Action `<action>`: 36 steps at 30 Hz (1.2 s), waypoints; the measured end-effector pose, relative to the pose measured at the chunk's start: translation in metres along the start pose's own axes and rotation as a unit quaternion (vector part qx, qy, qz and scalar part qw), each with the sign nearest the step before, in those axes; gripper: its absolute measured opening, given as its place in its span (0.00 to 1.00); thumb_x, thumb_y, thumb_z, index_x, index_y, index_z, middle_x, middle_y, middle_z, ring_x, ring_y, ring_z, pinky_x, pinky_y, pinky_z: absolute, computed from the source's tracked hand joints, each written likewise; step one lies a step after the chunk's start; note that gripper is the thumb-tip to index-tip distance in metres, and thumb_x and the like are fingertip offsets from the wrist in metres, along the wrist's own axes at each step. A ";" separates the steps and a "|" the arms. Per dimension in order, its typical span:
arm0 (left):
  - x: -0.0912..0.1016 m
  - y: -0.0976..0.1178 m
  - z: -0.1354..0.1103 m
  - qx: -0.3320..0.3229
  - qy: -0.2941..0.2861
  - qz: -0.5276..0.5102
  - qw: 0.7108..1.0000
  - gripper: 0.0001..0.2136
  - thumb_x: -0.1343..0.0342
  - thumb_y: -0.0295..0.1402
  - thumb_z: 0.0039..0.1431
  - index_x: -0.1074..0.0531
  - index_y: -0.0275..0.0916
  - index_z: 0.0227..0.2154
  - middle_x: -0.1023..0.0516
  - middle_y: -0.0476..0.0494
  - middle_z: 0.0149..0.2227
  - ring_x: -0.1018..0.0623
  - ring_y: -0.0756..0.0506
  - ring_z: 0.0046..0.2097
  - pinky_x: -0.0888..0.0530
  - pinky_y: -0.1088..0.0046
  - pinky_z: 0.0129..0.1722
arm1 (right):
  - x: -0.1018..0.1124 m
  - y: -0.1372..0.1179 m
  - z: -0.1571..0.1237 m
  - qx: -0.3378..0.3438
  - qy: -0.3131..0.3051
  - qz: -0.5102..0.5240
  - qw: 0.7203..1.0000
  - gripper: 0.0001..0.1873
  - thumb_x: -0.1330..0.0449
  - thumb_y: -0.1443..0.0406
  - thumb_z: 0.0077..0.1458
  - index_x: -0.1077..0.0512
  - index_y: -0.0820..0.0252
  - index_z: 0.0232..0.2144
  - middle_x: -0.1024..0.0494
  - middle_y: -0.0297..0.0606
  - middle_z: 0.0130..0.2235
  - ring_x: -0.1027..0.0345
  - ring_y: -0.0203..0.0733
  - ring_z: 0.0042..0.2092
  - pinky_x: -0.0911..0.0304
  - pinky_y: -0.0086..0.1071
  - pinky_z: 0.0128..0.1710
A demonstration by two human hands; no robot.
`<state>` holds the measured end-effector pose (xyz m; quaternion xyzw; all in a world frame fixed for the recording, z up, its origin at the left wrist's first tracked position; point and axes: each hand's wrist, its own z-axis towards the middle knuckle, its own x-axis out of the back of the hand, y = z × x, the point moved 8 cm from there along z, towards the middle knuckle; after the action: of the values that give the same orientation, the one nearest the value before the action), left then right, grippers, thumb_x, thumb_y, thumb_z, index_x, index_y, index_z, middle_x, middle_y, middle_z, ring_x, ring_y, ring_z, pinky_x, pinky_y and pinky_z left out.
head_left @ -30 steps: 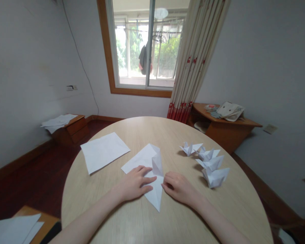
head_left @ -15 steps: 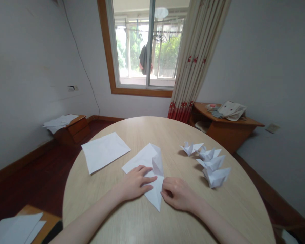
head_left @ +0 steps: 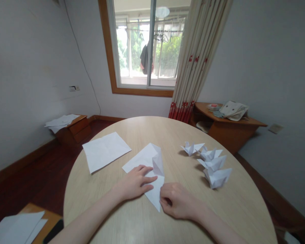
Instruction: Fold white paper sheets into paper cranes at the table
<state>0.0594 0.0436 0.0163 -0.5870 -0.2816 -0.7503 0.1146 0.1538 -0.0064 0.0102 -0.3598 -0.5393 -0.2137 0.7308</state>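
The right hand [head_left: 176,200] is the one on the move here; over the last second it's slid down the right edge of the folded paper [head_left: 155,191], towards the person; a second ago it sat up by the corner where the fold meets that edge, half a second later it was a bit lower, and now it's lower again, right beside the pointy near end; that leaves the corner and more of the edge uncovered above the knuckles; the right forearm [head_left: 213,220] came down with it; also the view swung a touch left, so the curtain [head_left: 193,67] sits slightly further right.
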 end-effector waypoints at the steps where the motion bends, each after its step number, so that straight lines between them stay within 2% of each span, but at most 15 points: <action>1: 0.000 0.000 0.000 0.001 0.001 -0.001 1.000 0.16 0.49 0.39 0.64 0.31 0.50 0.55 0.35 0.42 0.59 0.34 0.37 0.56 0.34 0.55 0.54 | -0.001 -0.001 0.000 0.003 -0.002 0.002 1.000 0.08 0.46 0.74 0.44 0.38 0.60 0.18 0.32 0.31 0.22 0.42 0.34 0.26 0.51 0.27 0.27; 11: 0.001 0.000 0.000 0.004 0.004 -0.006 1.000 0.16 0.49 0.40 0.64 0.30 0.51 0.54 0.35 0.43 0.59 0.34 0.38 0.56 0.34 0.56 0.55 | -0.006 -0.010 -0.001 0.011 -0.029 0.041 0.999 0.10 0.46 0.74 0.39 0.44 0.59 0.16 0.34 0.28 0.20 0.47 0.32 0.24 0.53 0.27 0.26; 22: 0.001 0.000 0.000 0.003 0.001 -0.007 1.000 0.16 0.48 0.39 0.64 0.30 0.50 0.53 0.34 0.42 0.59 0.34 0.37 0.56 0.34 0.55 0.54 | -0.005 -0.013 -0.001 0.011 -0.039 0.073 0.997 0.12 0.46 0.75 0.36 0.45 0.58 0.15 0.37 0.26 0.19 0.46 0.32 0.23 0.50 0.27 0.25; 26: 0.001 0.000 0.000 -0.009 0.007 0.003 1.000 0.16 0.49 0.39 0.64 0.30 0.49 0.54 0.35 0.41 0.59 0.34 0.37 0.57 0.34 0.56 0.55 | -0.006 -0.007 0.000 -0.004 -0.025 0.117 0.993 0.14 0.46 0.75 0.37 0.49 0.57 0.15 0.41 0.24 0.18 0.48 0.31 0.23 0.49 0.25 0.25; 30: -0.001 -0.003 0.000 -0.012 0.007 0.002 1.000 0.15 0.50 0.38 0.66 0.29 0.48 0.53 0.35 0.40 0.59 0.35 0.38 0.58 0.34 0.58 0.56 | -0.004 0.001 0.000 -0.020 0.003 0.162 0.987 0.14 0.45 0.74 0.41 0.47 0.57 0.16 0.41 0.25 0.19 0.46 0.31 0.23 0.48 0.25 0.25; 33: -0.002 -0.006 0.000 -0.008 0.010 -0.013 1.000 0.14 0.51 0.39 0.66 0.28 0.48 0.51 0.35 0.41 0.60 0.35 0.39 0.60 0.39 0.56 0.60 | 0.002 0.009 0.000 -0.035 0.041 0.166 0.985 0.13 0.44 0.72 0.47 0.43 0.58 0.17 0.38 0.27 0.20 0.44 0.32 0.24 0.47 0.25 0.26; 36: -0.004 -0.010 0.000 0.005 0.001 -0.028 1.000 0.15 0.46 0.42 0.62 0.26 0.46 0.50 0.36 0.38 0.61 0.35 0.39 0.61 0.45 0.52 0.63 | 0.009 0.018 0.000 -0.056 0.077 0.149 0.984 0.12 0.43 0.68 0.52 0.39 0.59 0.19 0.34 0.29 0.23 0.42 0.33 0.26 0.45 0.26 0.27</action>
<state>0.0560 0.0511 0.0097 -0.5774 -0.3014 -0.7526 0.0965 0.1694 0.0056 0.0137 -0.4590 -0.4087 -0.1592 0.7726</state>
